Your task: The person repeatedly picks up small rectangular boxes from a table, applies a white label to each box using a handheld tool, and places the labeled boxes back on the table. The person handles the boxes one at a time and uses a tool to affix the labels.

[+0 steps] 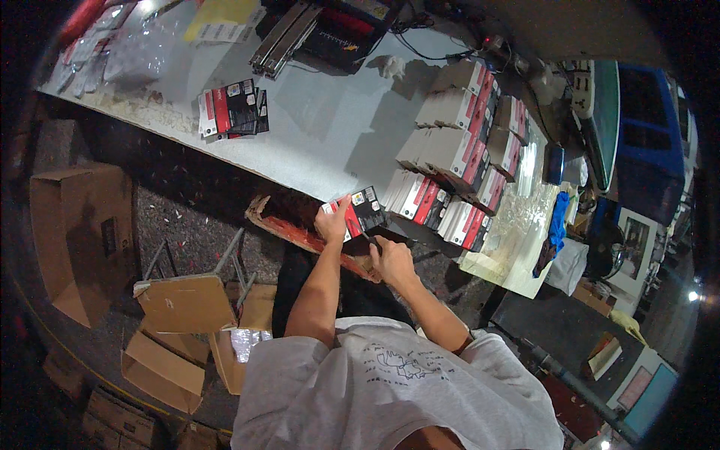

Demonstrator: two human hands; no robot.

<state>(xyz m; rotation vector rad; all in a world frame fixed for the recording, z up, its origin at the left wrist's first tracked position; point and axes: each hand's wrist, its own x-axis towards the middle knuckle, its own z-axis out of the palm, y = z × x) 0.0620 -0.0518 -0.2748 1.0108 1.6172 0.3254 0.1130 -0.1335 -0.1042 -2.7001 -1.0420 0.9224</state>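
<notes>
My left hand (332, 220) is closed on a flat printed card (364, 214) in red, white and black, held at the near edge of the table. My right hand (393, 259) grips a slim dark tool (368, 237), its tip against or just beside the card's lower edge. The tool's exact kind is hard to make out. Just right of the card stand several stacks of matching cards (427, 202), packed in rows. A small loose pile of the same cards (229, 110) lies farther left on the white tabletop (315, 124).
A black machine with metal bars (289, 37) sits at the back. Clear plastic bags (139, 56) lie at the far left. Below are open cardboard boxes (82, 247) and a stool (184, 304). A worn, reddish-edged board (300, 238) juts out beneath the table edge.
</notes>
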